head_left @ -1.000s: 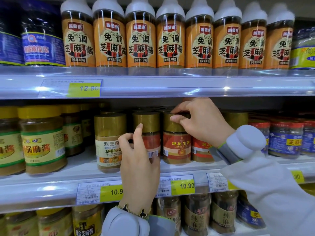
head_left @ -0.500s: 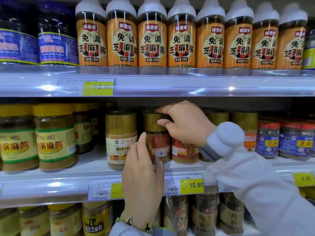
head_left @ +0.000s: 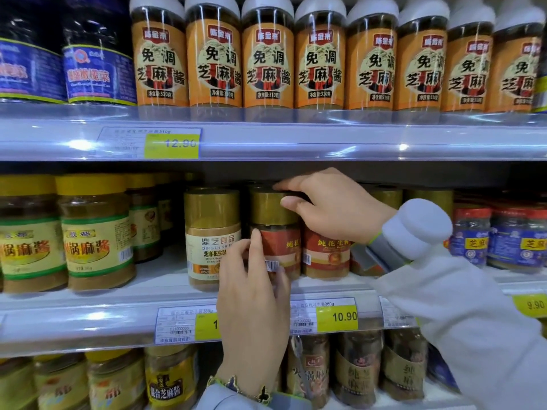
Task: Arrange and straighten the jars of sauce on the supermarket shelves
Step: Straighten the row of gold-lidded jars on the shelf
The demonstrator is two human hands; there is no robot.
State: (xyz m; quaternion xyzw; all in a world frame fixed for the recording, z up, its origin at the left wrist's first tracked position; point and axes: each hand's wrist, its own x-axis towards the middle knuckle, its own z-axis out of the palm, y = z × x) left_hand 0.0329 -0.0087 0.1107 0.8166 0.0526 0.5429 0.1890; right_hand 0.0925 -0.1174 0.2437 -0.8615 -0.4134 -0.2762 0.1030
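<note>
On the middle shelf (head_left: 88,309) stands a gold-lidded jar with a red label (head_left: 278,229). My right hand (head_left: 334,205) grips its gold lid from the right, fingers curled over the top. My left hand (head_left: 254,294) holds the jar's lower body from the front, thumb up along the label's left side. A white-labelled gold-lid jar (head_left: 211,238) stands just left of it. Another red-label jar (head_left: 325,253) stands to the right, partly hidden by my right wrist.
Yellow-lidded sesame paste jars (head_left: 94,232) fill the shelf's left part, blue-labelled red-lid jars (head_left: 473,235) the right. Orange bottles with white caps (head_left: 266,54) line the upper shelf. More jars (head_left: 358,368) sit on the shelf below. The upper shelf hangs close above the lids.
The view has shifted, so the shelves appear further right. My right hand stays on the lid. My left hand has closed in onto the jar's lower body.
</note>
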